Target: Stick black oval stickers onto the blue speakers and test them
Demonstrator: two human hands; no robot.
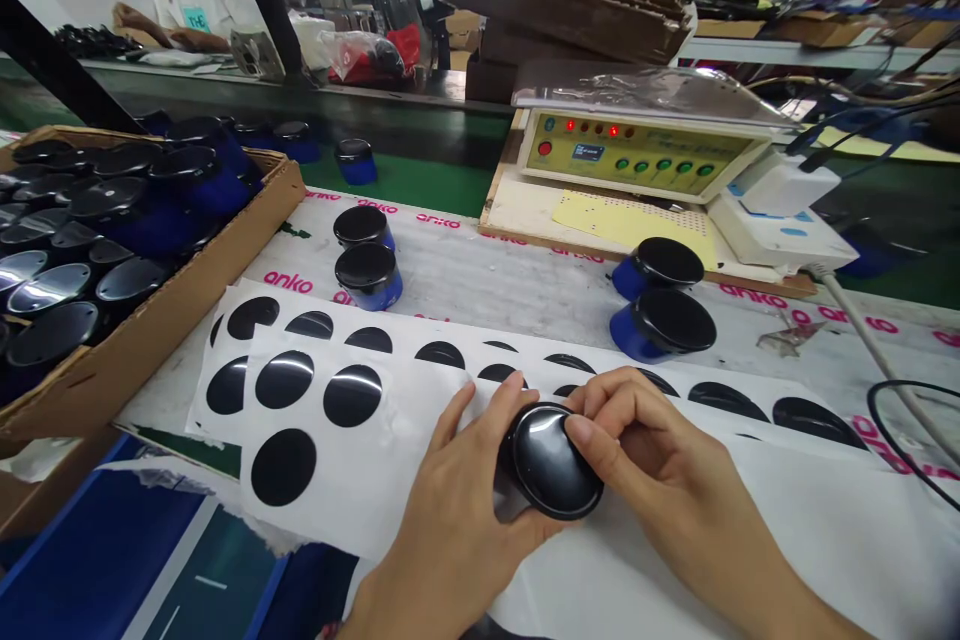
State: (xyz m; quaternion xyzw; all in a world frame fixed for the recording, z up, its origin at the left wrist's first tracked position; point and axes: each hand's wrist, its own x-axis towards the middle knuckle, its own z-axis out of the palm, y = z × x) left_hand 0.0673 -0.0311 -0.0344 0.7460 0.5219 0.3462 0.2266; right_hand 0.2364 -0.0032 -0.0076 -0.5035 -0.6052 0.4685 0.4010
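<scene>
My left hand [469,505] is wrapped around the side of a round black-topped device [514,505], which tilts above the white sheets. A glossy black round sticker [555,460] lies on the device's top, inside the rim. At its upper right edge, the thumb and fingers of my right hand [645,450] are pinched together, the thumb touching the sticker. Whether that edge is still lifted, I cannot tell. Beneath my hands spreads a white sticker sheet [405,450] with several black discs, such as the sticker [283,467] near its left end.
A cardboard box [247,220] full of black-topped blue devices stands left. Blue devices stand in pairs, one pair [367,270] left of centre, another [671,320] right. Behind are a control box [622,155] with lit lamps, a power strip [780,235] with cables, and a green conveyor [442,175]. A person sits across.
</scene>
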